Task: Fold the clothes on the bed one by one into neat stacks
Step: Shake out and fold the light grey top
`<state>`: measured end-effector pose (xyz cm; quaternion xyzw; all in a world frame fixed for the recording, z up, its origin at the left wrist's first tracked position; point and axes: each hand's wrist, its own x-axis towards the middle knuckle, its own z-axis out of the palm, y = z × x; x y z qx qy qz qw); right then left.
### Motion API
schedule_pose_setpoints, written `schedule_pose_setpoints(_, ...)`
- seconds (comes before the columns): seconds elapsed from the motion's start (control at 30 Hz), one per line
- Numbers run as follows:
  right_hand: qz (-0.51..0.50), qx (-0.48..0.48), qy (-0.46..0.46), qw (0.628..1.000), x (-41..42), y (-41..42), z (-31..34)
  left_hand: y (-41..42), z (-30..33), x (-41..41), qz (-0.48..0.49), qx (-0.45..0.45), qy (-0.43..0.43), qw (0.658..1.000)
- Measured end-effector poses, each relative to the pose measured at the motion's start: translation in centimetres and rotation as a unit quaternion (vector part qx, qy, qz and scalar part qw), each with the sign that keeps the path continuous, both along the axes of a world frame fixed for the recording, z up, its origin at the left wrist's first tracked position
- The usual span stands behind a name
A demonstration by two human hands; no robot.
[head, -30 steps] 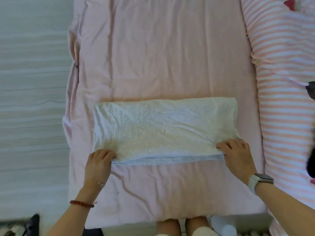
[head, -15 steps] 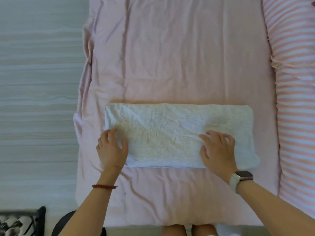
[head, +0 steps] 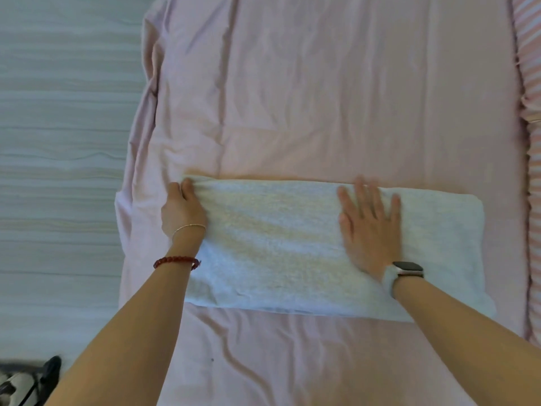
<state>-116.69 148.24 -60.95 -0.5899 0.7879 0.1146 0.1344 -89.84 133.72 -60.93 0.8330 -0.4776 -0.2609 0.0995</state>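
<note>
The white folded cloth [head: 307, 247] lies across the pink bed [head: 322, 98], nearer its front edge. Your left hand [head: 183, 210] pinches the cloth's far left corner with curled fingers. Your right hand [head: 370, 230] lies flat on it, fingers spread open.

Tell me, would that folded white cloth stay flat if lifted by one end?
Probably not: the white cloth looks soft and wrinkled, bunching under the left hand, so it would likely droop and unfold. It seems light, and the pink sheet beneath might wrinkle too.
</note>
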Motion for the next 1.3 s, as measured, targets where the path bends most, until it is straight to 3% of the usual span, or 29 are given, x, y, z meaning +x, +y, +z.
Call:
schedule_pose_setpoints(0.1,-0.1,0.026,0.015,0.995,-5.9,2.6,0.7,-0.2,0.7,-0.8,0.006,0.013,-0.036,0.999)
schedule_pose_setpoints(0.2,-0.173,0.03,0.021,0.984,-9.3,4.1,1.9,1.7,1.6,-1.9,-0.059,-0.055,-0.108,0.991)
schedule_pose_setpoints(0.27,-0.184,-0.003,0.005,0.983,-9.3,4.3,2.9,4.4,2.4,-3.7,-0.17,-0.118,-0.134,0.969)
schedule_pose_setpoints(0.33,-0.126,-0.02,-0.015,0.992,-8.7,4.7,3.2,8.0,2.8,-6.8,-0.317,-0.143,-0.117,0.93)
schedule_pose_setpoints(0.4,-0.11,0.003,-0.028,0.993,-9.3,5.4,2.7,11.6,2.7,-10.3,-0.447,-0.111,-0.105,0.881)
schedule_pose_setpoints(0.47,-0.144,0.034,-0.034,0.988,-11.2,6.1,1.4,13.8,2.1,-12.8,-0.505,-0.066,-0.1,0.855)
schedule_pose_setpoints(0.57,-0.155,0.076,-0.05,0.984,-14.1,6.6,0.3,14.8,0.5,-13.1,-0.526,-0.019,-0.131,0.84)
schedule_pose_setpoints(0.67,-0.169,0.054,-0.072,0.981,-14.7,6.2,0.5,14.7,0.1,-12.6,-0.528,-0.01,-0.146,0.837)
schedule_pose_setpoints(0.8,-0.314,-0.145,-0.141,0.927,-15.6,5.3,1.5,15.5,1.5,-14.5,-0.511,-0.025,-0.14,0.848)
schedule_pose_setpoints(0.9,-0.323,-0.126,-0.2,0.916,-18.2,4.0,1.8,17.6,2.7,-16.9,-0.587,-0.082,-0.115,0.797)
schedule_pose_setpoints(1.07,-0.218,-0.017,-0.161,0.962,-20.3,2.6,1.6,22.5,2.9,-22.6,-0.683,-0.098,-0.029,0.723)
schedule_pose_setpoints(1.2,-0.202,-0.005,-0.154,0.967,-20.1,2.3,1.7,25.1,1.8,-23.4,-0.739,-0.072,-0.06,0.668)
schedule_pose_setpoints(1.3,-0.247,-0.053,-0.212,0.944,-19.0,3.3,2.7,24.7,1.8,-22.9,-0.762,-0.073,-0.073,0.64)
